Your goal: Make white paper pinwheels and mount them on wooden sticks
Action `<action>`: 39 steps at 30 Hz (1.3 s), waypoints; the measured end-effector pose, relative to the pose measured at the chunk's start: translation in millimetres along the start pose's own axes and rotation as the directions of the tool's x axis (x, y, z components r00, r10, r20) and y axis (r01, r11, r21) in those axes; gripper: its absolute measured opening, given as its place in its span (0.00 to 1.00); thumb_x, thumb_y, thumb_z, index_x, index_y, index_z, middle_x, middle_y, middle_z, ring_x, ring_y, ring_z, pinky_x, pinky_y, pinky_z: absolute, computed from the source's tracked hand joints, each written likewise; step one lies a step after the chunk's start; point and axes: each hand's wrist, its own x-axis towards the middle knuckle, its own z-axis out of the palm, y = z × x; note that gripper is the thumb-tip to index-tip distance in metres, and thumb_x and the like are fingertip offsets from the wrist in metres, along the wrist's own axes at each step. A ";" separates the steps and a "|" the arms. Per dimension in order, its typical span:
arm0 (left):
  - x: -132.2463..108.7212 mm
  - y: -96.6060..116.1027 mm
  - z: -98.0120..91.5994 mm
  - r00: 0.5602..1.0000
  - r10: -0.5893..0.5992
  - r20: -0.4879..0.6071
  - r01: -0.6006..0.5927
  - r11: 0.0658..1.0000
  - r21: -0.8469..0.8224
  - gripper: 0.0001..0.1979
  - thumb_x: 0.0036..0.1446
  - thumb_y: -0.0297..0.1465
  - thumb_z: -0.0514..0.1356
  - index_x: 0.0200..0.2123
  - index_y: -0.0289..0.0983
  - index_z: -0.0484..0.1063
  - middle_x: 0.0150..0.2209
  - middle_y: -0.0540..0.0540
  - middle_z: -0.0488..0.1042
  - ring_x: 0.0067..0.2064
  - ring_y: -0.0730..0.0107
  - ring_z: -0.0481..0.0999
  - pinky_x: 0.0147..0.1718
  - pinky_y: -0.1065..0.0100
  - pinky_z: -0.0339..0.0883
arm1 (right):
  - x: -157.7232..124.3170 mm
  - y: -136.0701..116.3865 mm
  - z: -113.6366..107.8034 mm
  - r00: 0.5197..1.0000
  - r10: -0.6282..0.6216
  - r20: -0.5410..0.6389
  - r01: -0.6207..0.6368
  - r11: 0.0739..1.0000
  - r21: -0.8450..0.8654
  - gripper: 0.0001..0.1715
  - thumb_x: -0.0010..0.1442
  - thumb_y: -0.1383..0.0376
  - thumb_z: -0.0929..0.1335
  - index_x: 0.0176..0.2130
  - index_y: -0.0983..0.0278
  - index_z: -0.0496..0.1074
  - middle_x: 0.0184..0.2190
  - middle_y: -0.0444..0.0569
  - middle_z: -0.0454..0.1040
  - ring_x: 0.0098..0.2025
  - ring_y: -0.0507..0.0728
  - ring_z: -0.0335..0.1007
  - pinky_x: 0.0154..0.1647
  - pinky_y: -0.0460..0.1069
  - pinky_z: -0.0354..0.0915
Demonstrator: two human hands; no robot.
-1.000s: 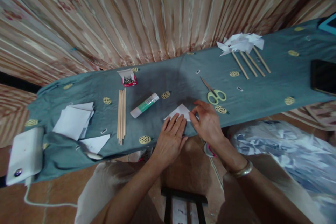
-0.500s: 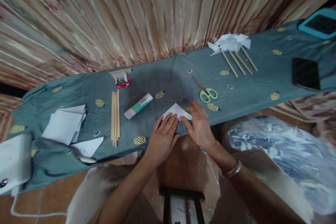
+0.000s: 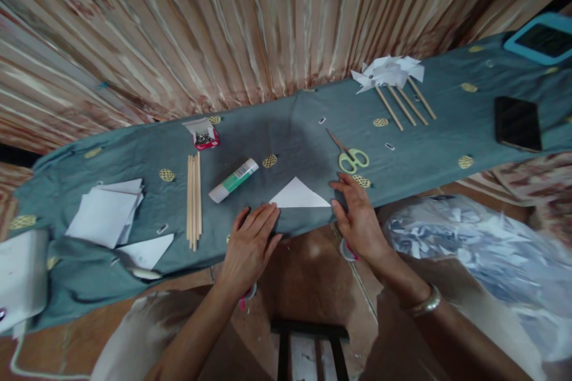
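Note:
A white sheet of paper folded into a triangle (image 3: 300, 194) lies near the table's front edge, its long side toward me. My left hand (image 3: 251, 239) rests at its left corner, fingers stretched out over the cloth and fingertips touching the paper. At the opposite corner is my right hand (image 3: 358, 220), fingers apart, its thumb tip close to or touching the paper. Green-handled scissors (image 3: 351, 156) lie just beyond my right fingers. A glue stick (image 3: 233, 180) with a green label lies beyond my left hand.
Wooden sticks (image 3: 194, 201) lie left of the glue stick, below a small red box of metal pins (image 3: 204, 135). Stacked white paper (image 3: 102, 214) is farther left. Paper pinwheels (image 3: 388, 73) on sticks, a phone (image 3: 517, 123) and a plastic bag (image 3: 465, 268) are on the right.
Both hands have slid apart along the paper's long side, left hand leftward and right hand rightward. More of the folded triangle now shows between them.

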 end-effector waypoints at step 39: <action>49.7 6.5 -0.2 0.943 -0.226 -0.245 0.122 0.918 -0.378 0.20 0.60 0.27 0.56 0.56 0.38 0.65 0.54 0.40 0.72 0.56 0.60 0.71 0.54 0.55 0.67 | 14.2 -51.2 -5.4 0.991 0.002 0.135 -0.030 0.977 0.212 0.09 0.60 0.63 0.66 0.42 0.60 0.72 0.33 0.45 0.77 0.32 0.54 0.72 0.39 0.48 0.67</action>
